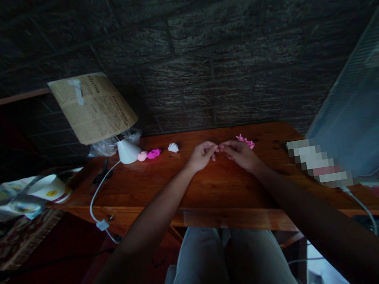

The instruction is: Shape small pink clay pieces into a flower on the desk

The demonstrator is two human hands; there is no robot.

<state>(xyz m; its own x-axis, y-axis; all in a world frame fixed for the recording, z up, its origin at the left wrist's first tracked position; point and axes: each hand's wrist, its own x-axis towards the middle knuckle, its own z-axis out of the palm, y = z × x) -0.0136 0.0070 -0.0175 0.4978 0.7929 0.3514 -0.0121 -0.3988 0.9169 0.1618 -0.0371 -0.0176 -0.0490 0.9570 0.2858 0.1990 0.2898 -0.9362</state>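
Above the wooden table [160, 184], my left hand [203, 156] and my right hand [240, 153] meet fingertip to fingertip. Both are closed in a pinch. Whatever lies between the fingers is too small and dark to make out. Just behind the right hand is a cluster of small pink pieces [245, 141], partly covered by it. To the left of my hands lie a white crumpled-looking lump [173, 147], a magenta lump [154, 153] and a pale pink lump [142, 156]. These look soft, like modelling clay.
A lamp with a newsprint shade [99, 108] stands on its white base [129, 152] at the left, its cord [93, 201] hanging over the front edge. Further left sits a paper cup [51, 189]. A blurred-out object [321, 162] lies right. A dark brick wall [191, 56] rises behind.
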